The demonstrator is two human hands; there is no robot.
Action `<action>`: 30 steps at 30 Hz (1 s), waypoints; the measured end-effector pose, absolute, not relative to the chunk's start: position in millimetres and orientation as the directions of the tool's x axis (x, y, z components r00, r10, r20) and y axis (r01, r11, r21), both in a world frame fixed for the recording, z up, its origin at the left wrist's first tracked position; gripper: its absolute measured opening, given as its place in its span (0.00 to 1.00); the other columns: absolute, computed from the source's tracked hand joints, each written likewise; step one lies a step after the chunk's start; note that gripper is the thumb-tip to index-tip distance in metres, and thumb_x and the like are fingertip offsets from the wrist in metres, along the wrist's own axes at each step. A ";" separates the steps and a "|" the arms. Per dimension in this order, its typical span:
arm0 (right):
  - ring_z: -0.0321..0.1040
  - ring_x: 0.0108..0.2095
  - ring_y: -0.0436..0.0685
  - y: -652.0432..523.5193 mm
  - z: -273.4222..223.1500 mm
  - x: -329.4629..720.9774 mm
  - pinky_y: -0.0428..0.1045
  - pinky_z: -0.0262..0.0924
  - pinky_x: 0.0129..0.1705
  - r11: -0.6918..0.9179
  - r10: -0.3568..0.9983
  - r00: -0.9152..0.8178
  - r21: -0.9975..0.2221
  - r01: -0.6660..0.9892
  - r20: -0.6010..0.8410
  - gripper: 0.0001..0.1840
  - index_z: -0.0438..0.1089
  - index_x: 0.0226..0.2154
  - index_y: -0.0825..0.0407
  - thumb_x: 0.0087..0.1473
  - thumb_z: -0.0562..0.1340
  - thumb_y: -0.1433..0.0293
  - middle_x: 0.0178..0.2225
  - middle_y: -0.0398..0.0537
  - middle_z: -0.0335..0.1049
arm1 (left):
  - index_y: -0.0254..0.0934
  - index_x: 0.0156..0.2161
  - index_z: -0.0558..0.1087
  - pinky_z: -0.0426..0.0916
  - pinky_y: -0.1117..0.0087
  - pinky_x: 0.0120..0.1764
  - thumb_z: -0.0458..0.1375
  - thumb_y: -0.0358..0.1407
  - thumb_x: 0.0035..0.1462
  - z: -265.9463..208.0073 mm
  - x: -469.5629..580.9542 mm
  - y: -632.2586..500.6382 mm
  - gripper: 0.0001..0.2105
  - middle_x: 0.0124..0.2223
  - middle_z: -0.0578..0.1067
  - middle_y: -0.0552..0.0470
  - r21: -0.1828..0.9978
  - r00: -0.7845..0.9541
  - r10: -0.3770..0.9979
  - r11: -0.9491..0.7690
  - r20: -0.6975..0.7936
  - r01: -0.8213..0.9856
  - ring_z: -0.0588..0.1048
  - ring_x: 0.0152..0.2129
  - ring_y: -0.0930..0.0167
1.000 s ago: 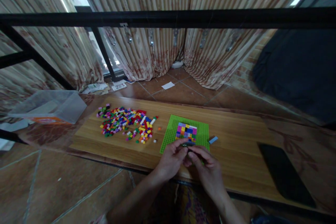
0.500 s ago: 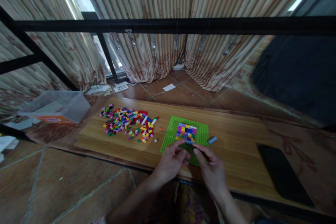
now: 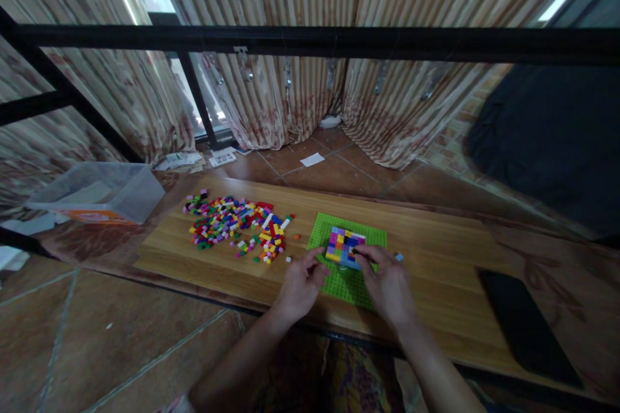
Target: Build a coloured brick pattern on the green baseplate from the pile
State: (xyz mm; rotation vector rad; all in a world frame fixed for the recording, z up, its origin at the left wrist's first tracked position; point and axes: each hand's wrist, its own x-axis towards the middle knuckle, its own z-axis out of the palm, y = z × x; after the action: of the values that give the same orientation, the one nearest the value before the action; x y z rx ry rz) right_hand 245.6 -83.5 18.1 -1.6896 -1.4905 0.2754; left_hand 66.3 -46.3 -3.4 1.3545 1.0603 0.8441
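Note:
A green studded baseplate (image 3: 351,287) lies on the wooden board in front of me. On it is a square block of multicoloured toy bricks (image 3: 343,246), with light blue along its near edge. My right hand (image 3: 387,281) reaches over the block's right side. Its thumb and index finger are pinched at the bricks, and a small dark spot shows at the tips. Left of the block, my left hand (image 3: 303,281) hovers by the baseplate's left edge, fingers bent but apart, with nothing visible in them. Beyond my right knuckles, a light blue brick (image 3: 399,257) is partly hidden.
A heap of mixed loose bricks (image 3: 227,219) spreads over the left of the wooden board (image 3: 445,258). A clear plastic bin (image 3: 130,190) stands farther left. A flat black object (image 3: 526,322) lies at the right end. A dark metal rail (image 3: 300,42) crosses behind, before curtains.
My right fingers have moved from the block's near edge up onto its right side. My left hand has drawn back to the left, uncovering the near light blue edge.

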 end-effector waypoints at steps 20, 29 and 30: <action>0.69 0.39 0.57 -56.0 5.3 249.7 0.52 0.67 0.42 0.240 0.848 -0.061 -0.279 0.930 0.527 0.17 0.78 0.38 0.51 0.64 0.53 0.67 0.40 0.52 0.75 | 0.36 0.53 0.72 0.66 0.74 0.30 0.52 0.31 0.59 -18.6 57.7 -41.9 0.17 0.31 0.76 0.54 0.951 0.363 0.931 -0.134 0.024 0.280 0.73 0.25 0.73; 0.69 0.38 0.57 -57.0 -0.9 246.3 0.52 0.66 0.42 0.180 0.823 0.048 -0.340 0.923 0.566 0.14 0.77 0.34 0.52 0.62 0.57 0.64 0.37 0.51 0.75 | 0.37 0.53 0.72 0.66 0.74 0.31 0.52 0.29 0.59 -12.5 57.3 -44.3 0.17 0.32 0.77 0.54 0.935 0.364 0.930 -0.169 0.047 0.311 0.73 0.25 0.74; 0.69 0.39 0.57 -57.7 -1.4 245.8 0.53 0.66 0.43 0.180 0.817 0.052 -0.341 0.923 0.574 0.14 0.77 0.35 0.52 0.62 0.57 0.65 0.37 0.52 0.75 | 0.37 0.53 0.72 0.66 0.74 0.31 0.52 0.29 0.59 -12.2 57.2 -44.3 0.17 0.32 0.77 0.54 0.933 0.366 0.929 -0.173 0.049 0.314 0.73 0.25 0.74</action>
State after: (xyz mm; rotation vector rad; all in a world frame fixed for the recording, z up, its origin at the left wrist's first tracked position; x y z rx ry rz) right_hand 245.8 -57.7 -1.4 -1.6469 -1.7727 -0.1962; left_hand 57.2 -44.3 -12.2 1.6957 1.1137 0.8283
